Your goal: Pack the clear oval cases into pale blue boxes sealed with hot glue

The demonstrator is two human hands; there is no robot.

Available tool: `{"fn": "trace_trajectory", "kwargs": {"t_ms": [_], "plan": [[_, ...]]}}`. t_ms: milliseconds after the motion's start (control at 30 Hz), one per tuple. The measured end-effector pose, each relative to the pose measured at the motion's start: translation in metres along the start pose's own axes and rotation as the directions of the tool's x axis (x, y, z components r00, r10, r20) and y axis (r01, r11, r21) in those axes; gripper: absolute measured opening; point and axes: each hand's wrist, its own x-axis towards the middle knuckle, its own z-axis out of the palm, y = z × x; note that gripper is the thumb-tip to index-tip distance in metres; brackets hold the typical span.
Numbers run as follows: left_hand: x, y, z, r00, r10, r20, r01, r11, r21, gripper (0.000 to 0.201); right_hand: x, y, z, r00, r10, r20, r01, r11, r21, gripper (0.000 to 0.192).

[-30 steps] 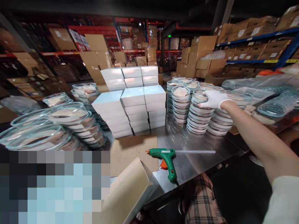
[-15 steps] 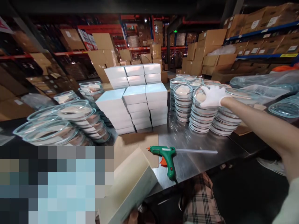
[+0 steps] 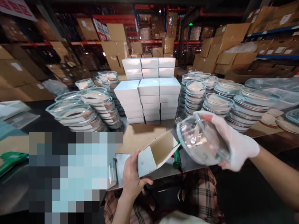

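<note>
My bare left hand point(image 3: 130, 174) grips an open white cardboard box point(image 3: 146, 164) low over the table's front edge. The box is tilted, its open side facing up and right, and its inside shows bare cardboard. My right hand point(image 3: 240, 147), in a white glove, grasps a clear round container point(image 3: 195, 143) from its right side. That container is tipped on edge to the right of the box, apart from it; whitish and brownish contents show through. Behind the box and container, a green hot glue gun point(image 3: 177, 159) lies on the table, partly hidden.
White boxes point(image 3: 149, 87) are stacked at the table's middle. Stacks of clear round containers stand left point(image 3: 81, 116) and right point(image 3: 195, 93). A flat cardboard sheet point(image 3: 140, 137) lies before the boxes. A pixelated patch hides the lower left.
My right hand has lifted a clear round container off a right-hand stack and brought it down and nearer. The box has risen and turned, and my left hand on it shows. The view has shifted left.
</note>
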Motion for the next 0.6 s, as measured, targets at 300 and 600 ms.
{"fn": "trace_trajectory", "kwargs": {"t_ms": [300,600], "plan": [[0.007,0.014,-0.008,0.941,-0.147,0.305,0.271,0.866,-0.420,0.115,0.011,-0.070,0.085,0.980,0.073,0.185,-0.093,0.991,0.099,0.042],[-0.055,-0.009,0.053,0.898,-0.440,0.017,0.392,0.779,-0.489,0.111,0.063,-0.037,0.025,0.924,-0.268,0.273,0.311,0.942,-0.127,0.030]]}}
